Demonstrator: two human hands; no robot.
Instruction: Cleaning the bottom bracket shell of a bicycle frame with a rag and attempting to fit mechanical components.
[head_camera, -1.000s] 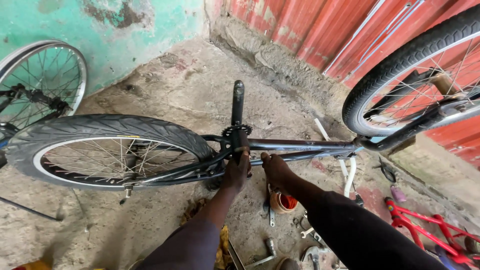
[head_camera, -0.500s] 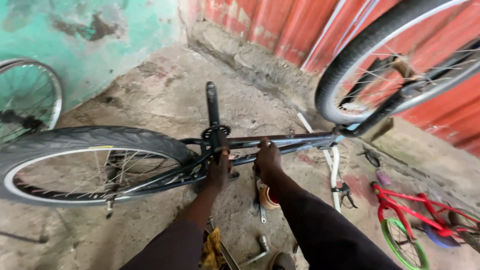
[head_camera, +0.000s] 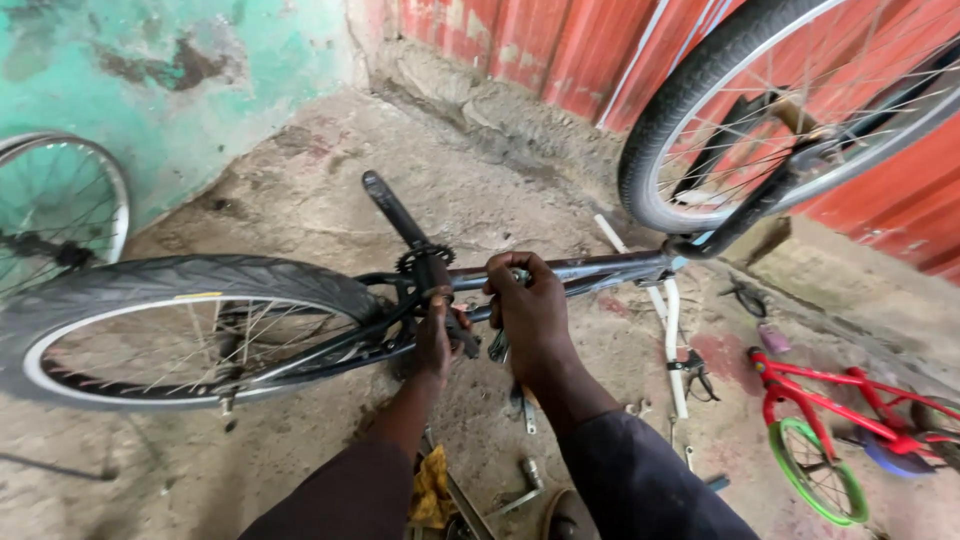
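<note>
- Since the earlier frames the view has swung closer and to the right: the black crank arm (head_camera: 392, 208), which stood nearly straight up, now leans up and to the left, and the right hand has climbed from below the frame tube to grip over it.
- At the far left a bare spoked wheel (head_camera: 62, 215) stands by the green wall (head_camera: 150, 80).
- The upturned bicycle's rear wheel (head_camera: 180, 320), with a black tyre and white rim, lies across the left half of the view above the concrete floor (head_camera: 300, 190).
- The left hand (head_camera: 437, 335) is closed around the lower crank part beside the small black chainring (head_camera: 425, 260), fingers wrapped tight.
- The right hand (head_camera: 530, 310) is clenched over the dark frame tube (head_camera: 600, 270), just right of the crank, and seems to hold a small metal tool as well; which tool I cannot tell.
- Loose tools and a yellow rag (head_camera: 432, 485) lie on the floor beneath the arms.
- A white frame piece (head_camera: 672, 340) lies on the floor right of the hands.
- The front wheel (head_camera: 790, 100) rises at upper right before the red corrugated wall (head_camera: 560, 45).
- A small red bicycle (head_camera: 850, 420) with a green-rimmed wheel lies at lower right.
</note>
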